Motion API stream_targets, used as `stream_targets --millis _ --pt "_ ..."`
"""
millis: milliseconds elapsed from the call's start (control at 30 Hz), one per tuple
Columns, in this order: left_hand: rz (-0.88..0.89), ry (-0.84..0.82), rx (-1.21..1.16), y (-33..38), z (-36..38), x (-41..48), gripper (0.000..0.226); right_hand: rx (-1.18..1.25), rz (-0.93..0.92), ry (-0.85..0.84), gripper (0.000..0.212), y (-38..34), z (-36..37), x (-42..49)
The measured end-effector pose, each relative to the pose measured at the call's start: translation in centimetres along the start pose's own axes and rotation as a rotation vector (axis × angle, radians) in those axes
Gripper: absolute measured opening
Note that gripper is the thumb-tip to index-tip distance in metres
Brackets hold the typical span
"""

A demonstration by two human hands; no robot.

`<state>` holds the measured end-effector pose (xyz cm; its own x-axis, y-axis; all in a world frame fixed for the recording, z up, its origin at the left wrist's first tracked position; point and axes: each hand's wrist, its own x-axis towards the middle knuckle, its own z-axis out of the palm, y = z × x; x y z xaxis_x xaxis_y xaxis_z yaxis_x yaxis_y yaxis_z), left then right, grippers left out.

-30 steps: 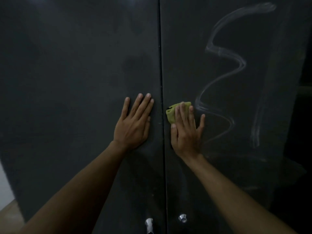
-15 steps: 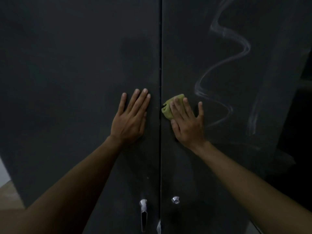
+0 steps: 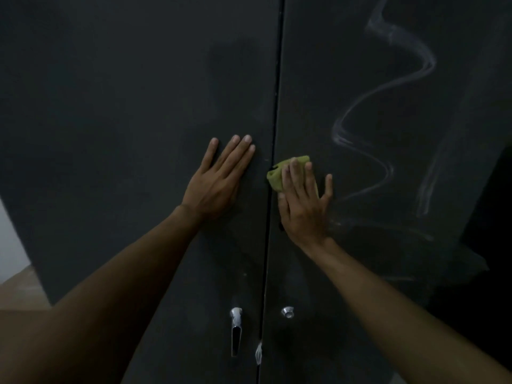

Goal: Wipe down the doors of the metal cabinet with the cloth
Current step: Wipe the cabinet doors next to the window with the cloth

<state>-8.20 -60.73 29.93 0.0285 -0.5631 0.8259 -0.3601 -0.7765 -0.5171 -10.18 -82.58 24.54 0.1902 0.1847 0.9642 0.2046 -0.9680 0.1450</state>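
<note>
A dark metal cabinet fills the view, its left door (image 3: 124, 120) and right door (image 3: 388, 259) meeting at a vertical seam. My right hand (image 3: 303, 200) presses a small yellow-green cloth (image 3: 277, 176) flat against the right door, right beside the seam, fingers straight. My left hand (image 3: 219, 181) lies flat on the left door at about the same height, fingers spread and straight. A pale wavy smear (image 3: 388, 92) runs down the right door above and to the right of the cloth.
A chrome handle (image 3: 236, 328) hangs low on the left door and a chrome lock knob (image 3: 287, 311) sits low on the right door. A strip of pale wall and floor (image 3: 16, 273) shows at the lower left. Darkness lies past the cabinet's right edge.
The view has tilted downward, so the handle and knob show more fully. The right hand and cloth stayed by the seam, shifting only slightly. The left hand kept its place.
</note>
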Motion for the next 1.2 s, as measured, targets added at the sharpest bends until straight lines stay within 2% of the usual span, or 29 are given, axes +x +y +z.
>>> stream_targets --millis 33,100,200,233,267,367,433,533,667,733,800,900,967,1067,1200 --pt "-0.001 0.004 -0.004 0.0 0.0 0.0 0.049 0.009 0.023 0.001 0.055 -0.8 0.1 0.2" --pt "-0.004 0.006 0.000 0.0 0.1 0.1 0.050 0.052 -0.079 -0.004 0.057 -1.9 0.5 -0.3" --pt "-0.020 -0.005 0.006 0.3 0.0 -0.2 0.054 0.094 -0.471 -0.055 0.050 -2.2 0.8 -2.2" --pt "-0.024 -0.008 0.002 0.3 -0.1 -0.4 0.053 0.077 -0.548 -0.060 0.046 -1.7 0.7 -2.5" --pt "-0.027 -0.003 0.000 0.4 -0.1 -0.7 0.051 0.062 -0.555 -0.050 0.045 -1.2 0.6 -2.5" --pt "-0.043 0.031 0.035 0.4 -0.4 -1.7 0.043 0.053 -0.342 0.000 0.047 -0.6 0.5 -1.6" --pt "-0.048 0.049 0.052 0.4 -0.4 -2.1 0.044 0.050 -0.281 0.015 0.049 -1.2 0.5 -1.4" --pt "-0.074 0.067 0.041 0.7 -0.3 -2.2 0.043 0.093 -0.386 -0.002 0.046 -3.0 0.8 -2.1" --pt "-0.116 0.061 0.052 1.2 -0.3 -3.1 0.044 0.085 -0.813 -0.102 0.047 -2.7 0.8 -4.0" --pt "-0.110 0.041 0.064 1.0 -0.5 -4.2 0.046 0.052 -0.927 -0.104 0.046 -1.1 0.6 -3.8" --pt "-0.110 0.040 0.070 0.9 -0.7 -5.1 0.045 0.048 -0.843 -0.063 0.042 0.2 0.4 -2.6" --pt "-0.118 0.031 0.037 0.8 -0.8 -5.9 0.045 0.025 -0.577 0.013 0.046 -0.2 0.5 -1.1" --pt "-0.129 0.022 0.008 0.9 -0.8 -5.8 0.043 0.048 -0.525 0.024 0.049 -2.0 0.6 -1.1" --pt "-0.160 0.005 -0.029 1.2 -1.0 -5.7 0.043 0.124 -0.634 -0.056 0.047 -4.2 1.1 -2.5" --pt "-0.183 -0.020 -0.025 1.6 -1.3 -5.6 0.044 0.118 -0.955 -0.174 0.051 -3.4 1.5 -5.5"
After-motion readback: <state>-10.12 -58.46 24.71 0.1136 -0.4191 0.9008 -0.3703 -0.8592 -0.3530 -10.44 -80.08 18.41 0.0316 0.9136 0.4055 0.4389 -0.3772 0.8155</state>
